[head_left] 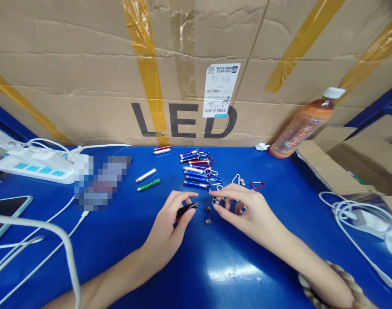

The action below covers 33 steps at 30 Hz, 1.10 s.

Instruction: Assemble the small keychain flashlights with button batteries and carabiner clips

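My left hand (170, 219) is closed around a black mini flashlight tube (186, 209), its end pointing right. Opposite it, my right hand (247, 206) pinches a small silvery piece (215, 201) between thumb and forefinger; its exact kind is too small to make out. Between the hands lie two small dark end caps (208, 220). Just beyond them is a group of mini flashlights (196, 177) in blue, red and silver with carabiner clips. A green tube (148, 185) and a silver tube (146, 175) rest left of that group.
A big cardboard box (102, 86) walls off the back. An orange drink bottle (302, 124) leans at the right, near an open carton (353, 167) and a coiled white cable (353, 219). A power strip (37, 167), phone (9, 212) and cords occupy the left. A red carabiner (257, 185) lies loose.
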### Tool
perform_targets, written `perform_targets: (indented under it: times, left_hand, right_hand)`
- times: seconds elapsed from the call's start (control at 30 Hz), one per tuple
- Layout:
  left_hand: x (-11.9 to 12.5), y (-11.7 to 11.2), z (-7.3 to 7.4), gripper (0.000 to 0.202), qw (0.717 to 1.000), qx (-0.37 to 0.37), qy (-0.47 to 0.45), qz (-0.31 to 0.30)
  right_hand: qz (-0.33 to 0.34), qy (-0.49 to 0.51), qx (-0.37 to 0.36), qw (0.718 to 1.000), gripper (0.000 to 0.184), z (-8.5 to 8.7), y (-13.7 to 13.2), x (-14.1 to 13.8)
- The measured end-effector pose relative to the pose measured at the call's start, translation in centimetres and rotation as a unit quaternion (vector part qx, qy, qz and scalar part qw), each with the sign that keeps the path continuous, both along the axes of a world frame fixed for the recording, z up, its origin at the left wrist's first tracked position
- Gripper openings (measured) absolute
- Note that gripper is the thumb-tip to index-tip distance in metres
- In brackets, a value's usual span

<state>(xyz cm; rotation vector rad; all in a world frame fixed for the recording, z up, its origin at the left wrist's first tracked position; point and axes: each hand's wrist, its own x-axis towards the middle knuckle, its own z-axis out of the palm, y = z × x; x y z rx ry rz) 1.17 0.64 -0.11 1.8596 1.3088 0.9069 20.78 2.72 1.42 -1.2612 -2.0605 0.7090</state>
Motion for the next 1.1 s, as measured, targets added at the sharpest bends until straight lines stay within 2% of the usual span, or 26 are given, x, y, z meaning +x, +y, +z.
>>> perform_targets:
  times: [0.13,0.33,0.43,0.53,0.67,0.8,0.9,1.1]
  left_hand:
    - [0.1,-0.1,0.2,0.022,1.000,-0.006,0.005,-0.019]
    - [0.2,-0.2,0.3,0.022,0.999,-0.011,0.003,-0.035]
    - [0.2,-0.3,0.3,0.022,0.999,-0.011,-0.009,-0.046]
    - [0.2,-0.3,0.2,0.022,0.999,-0.005,-0.019,-0.051]
    - [0.2,-0.3,0.3,0.021,0.998,-0.004,-0.021,-0.060]
    - [0.1,-0.5,0.2,0.023,0.998,-0.002,-0.014,-0.064]
    - [0.1,-0.7,0.1,0.024,0.997,-0.014,-0.009,-0.071]
    - [0.1,-0.6,-0.1,0.021,0.997,-0.038,-0.011,-0.067]
  right_hand:
    - [0.012,0.154,-0.134,0.979,0.025,0.4,0.2,0.0]
    - [0.012,0.309,-0.309,0.899,0.030,0.6,0.4,0.0]
    - [-0.013,0.382,-0.357,0.852,0.034,0.8,0.5,0.0]
    - [-0.054,0.423,-0.362,0.829,0.031,1.0,0.7,0.2]
    - [-0.078,0.422,-0.325,0.843,0.032,1.0,0.8,0.1]
    - [-0.045,0.384,-0.294,0.874,0.028,0.4,0.3,-0.6]
    - [-0.019,0.374,-0.282,0.883,0.023,-0.1,0.0,-1.0]
    - [-0.015,0.380,-0.205,0.902,0.015,-0.6,-0.2,-1.7]
